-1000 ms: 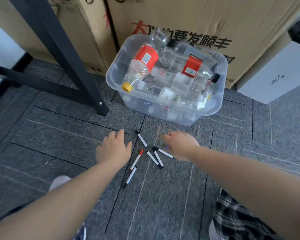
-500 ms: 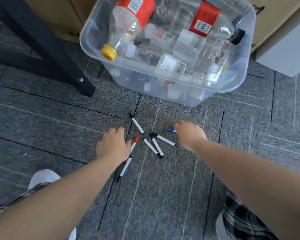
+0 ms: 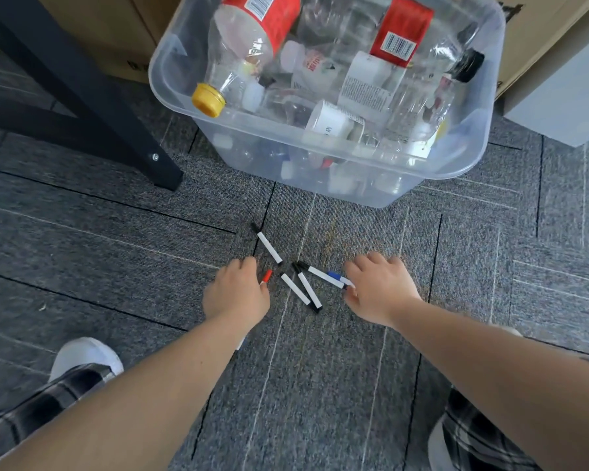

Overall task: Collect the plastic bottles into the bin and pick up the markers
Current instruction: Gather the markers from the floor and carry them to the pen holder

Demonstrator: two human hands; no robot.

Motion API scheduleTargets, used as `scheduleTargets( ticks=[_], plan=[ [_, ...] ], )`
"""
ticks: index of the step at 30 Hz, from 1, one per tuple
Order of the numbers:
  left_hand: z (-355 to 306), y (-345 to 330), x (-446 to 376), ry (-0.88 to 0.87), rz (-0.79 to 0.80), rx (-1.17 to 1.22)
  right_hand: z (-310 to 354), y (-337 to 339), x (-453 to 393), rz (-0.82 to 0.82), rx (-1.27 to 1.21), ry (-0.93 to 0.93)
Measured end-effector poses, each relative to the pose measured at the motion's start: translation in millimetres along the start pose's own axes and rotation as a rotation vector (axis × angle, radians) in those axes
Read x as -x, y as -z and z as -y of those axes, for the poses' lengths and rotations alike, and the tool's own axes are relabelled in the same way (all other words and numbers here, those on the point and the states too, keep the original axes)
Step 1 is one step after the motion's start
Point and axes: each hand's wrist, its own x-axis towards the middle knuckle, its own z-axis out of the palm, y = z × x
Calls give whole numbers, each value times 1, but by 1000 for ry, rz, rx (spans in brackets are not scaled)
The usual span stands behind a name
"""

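At far left a black table leg [image 3: 92, 93] stands on the grey carpet [image 3: 320, 385]; your left hand [image 3: 235, 294] lies knuckles-up over the red-capped marker [image 3: 266, 277], fingers curled downward, and whether they actually pinch it cannot be told. Between your hands three black-capped markers [image 3: 303, 288] lie loose and partly crossed, with a fourth [image 3: 268, 247] just beyond them toward the bin. To the right, your right hand [image 3: 378, 288] pinches the blue-capped marker [image 3: 337, 277] at its fingertips, and at centre far the clear bin [image 3: 470, 137] holds the plastic bottles [image 3: 249, 49].
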Motion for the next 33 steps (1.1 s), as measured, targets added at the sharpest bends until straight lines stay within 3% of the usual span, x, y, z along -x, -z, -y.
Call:
scheduleTargets(
  ticks=[5, 11, 22, 26, 33],
  plan=[
    [8, -6, -6, 16, 7, 7, 12, -13, 4, 102, -10, -26],
    [1, -21, -10, 6, 64, 60, 12, 1, -11, -5, -215, -179],
    [10, -16, -14, 80, -29, 295, 21, 24, -25, -148, -443, -175],
    [31, -12, 6, 56, -98, 329, 33, 17, -30, -58, -493, -194],
    [40, -25, 22, 79, 70, 198, 41, 6, -29, 73, -451, -198]
  ],
)
